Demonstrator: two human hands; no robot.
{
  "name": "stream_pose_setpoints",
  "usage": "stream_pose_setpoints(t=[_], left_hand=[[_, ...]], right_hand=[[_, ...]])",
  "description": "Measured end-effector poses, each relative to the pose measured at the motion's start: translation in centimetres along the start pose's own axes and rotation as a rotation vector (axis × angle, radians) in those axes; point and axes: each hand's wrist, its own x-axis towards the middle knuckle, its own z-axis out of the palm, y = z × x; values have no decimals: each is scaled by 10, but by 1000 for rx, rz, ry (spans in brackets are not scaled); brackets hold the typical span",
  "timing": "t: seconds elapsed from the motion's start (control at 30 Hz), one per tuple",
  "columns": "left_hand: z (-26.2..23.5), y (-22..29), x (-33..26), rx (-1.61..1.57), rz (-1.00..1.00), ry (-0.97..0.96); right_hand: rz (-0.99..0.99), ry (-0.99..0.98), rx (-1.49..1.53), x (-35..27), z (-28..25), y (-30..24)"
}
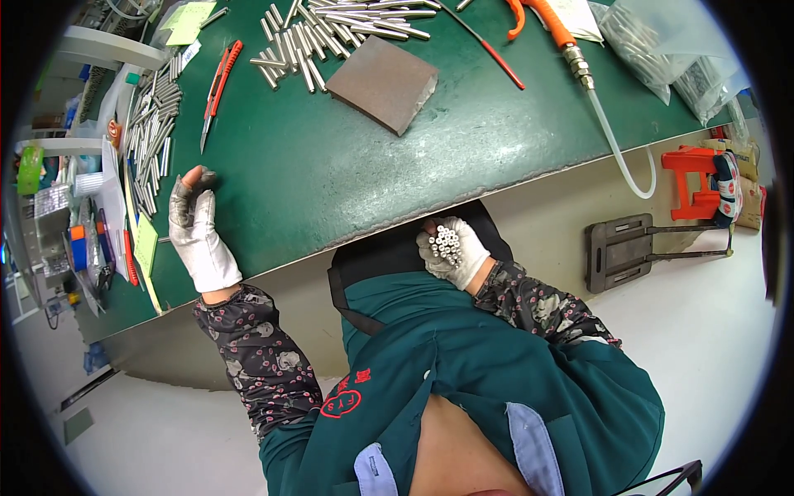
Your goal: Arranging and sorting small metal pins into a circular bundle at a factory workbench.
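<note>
My right hand (471,252), in a white glove with cut-off fingertips, is closed round a bundle of metal pins (446,246). Their round ends face up, and the hand is over my lap just off the table edge. My left hand (197,236), gloved the same way with smudged fingers, is above the left part of the green table (331,186). Its fingers are loosely curved and apart from the thumb, with nothing visible between them. Beside it lies a pile of metal pins (151,124). Another pile of pins (310,37) spreads at the back, next to a brown flat block (385,81).
A red utility knife (221,87) lies between the piles. At the back right are a thin red-handled tool (500,62), an orange air gun (554,23) with a hose (616,145) hanging over the edge, and plastic bags (641,41). A folded trolley (620,252) and orange stool (688,182) stand right.
</note>
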Motion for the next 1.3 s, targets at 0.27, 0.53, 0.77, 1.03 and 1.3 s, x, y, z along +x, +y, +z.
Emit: stream_pose_setpoints(t=[0.27, 0.53, 0.77, 1.03, 1.3], left_hand=[[2, -4, -1, -162, -44, -48], [-2, -4, -9, -159, -65, -32], [1, -2, -5, -204, -23, -22], [-1, -5, -9, -213, -53, -38], [1, -8, -8, -208, -9, 0]], right_hand=[[-71, -48, -237, -38, 35, 5], [-1108, -184, -1468, -102, 188, -9], [-2028, -56, -2600, -64, 219, -48], [-2262, -96, -2193, -71, 226, -47], [-1730, 31, -2102, -61, 203, -53]])
